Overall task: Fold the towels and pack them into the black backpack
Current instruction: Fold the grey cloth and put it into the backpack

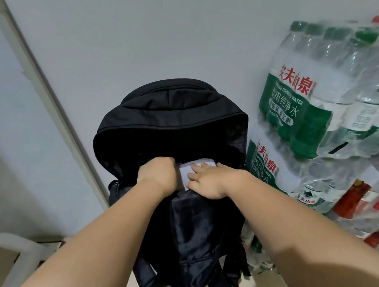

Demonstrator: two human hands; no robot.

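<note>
Labels first: just right of your right-hand fingers (196, 166) stands a shrink-wrapped pack of water bottles (298, 95). Its green band carries red characters "农夫山泉", white "饮用纯净水" and a curved line reading "DRINKING WATER". The smaller print below is too fine to read. A second pack (263, 165) with the same red characters sits under it, nearest your right wrist. Further right of those fingers are red-labelled bottles (359, 195), also film-wrapped; their text is blurred.

The black backpack (168, 122) stands upright against the white wall (169, 37). It is matte woven fabric with a rounded, padded top, and its main compartment gapes open beyond your fingertips. The front panel below your wrists is a smoother, slightly shiny cloth.

The towel (184, 173) is pale, flat and folded to a rectangle. It lies in the mouth of that compartment, between your two hands, partly inside.

Your right hand (207, 182) lies flat on the towel with fingers straight and spread — pressing, not grasping. Your left hand (156, 174) is bent knuckles-up at the towel's left edge with its fingers curled down into the opening. Their tips are hidden, so I cannot tell whether they grasp the towel or the bag lip.
</note>
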